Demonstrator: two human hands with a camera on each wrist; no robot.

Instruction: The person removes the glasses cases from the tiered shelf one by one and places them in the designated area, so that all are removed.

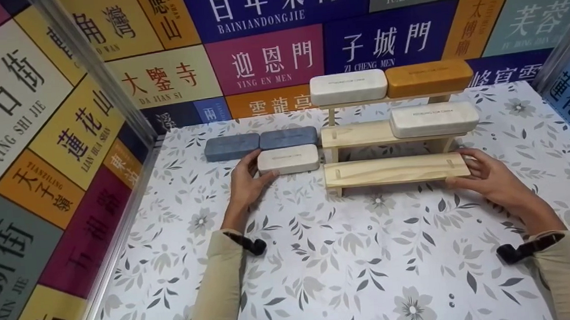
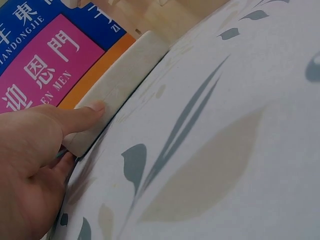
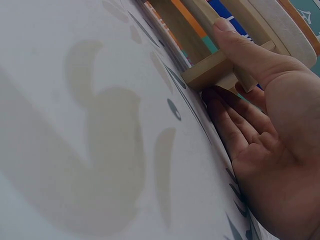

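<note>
My left hand (image 1: 248,184) holds the left end of a white glasses case (image 1: 289,160) lying on the table. In the left wrist view its thumb lies on the face of that white case (image 2: 122,80). My right hand (image 1: 495,179) grips the right end of the bottom step of a three-tier wooden stand (image 1: 392,171), with the thumb on the step in the right wrist view. On the stand's top tier sit a white case (image 1: 348,88) and an orange case (image 1: 430,79). Another white case (image 1: 434,119) rests on the right half of the middle tier.
Two blue-grey cases, one on the left (image 1: 232,148) and one on the right (image 1: 288,138), lie end to end behind the held case. A flower-patterned cloth (image 1: 343,257) covers the table. Sign-covered panels (image 1: 276,54) stand behind and at the sides.
</note>
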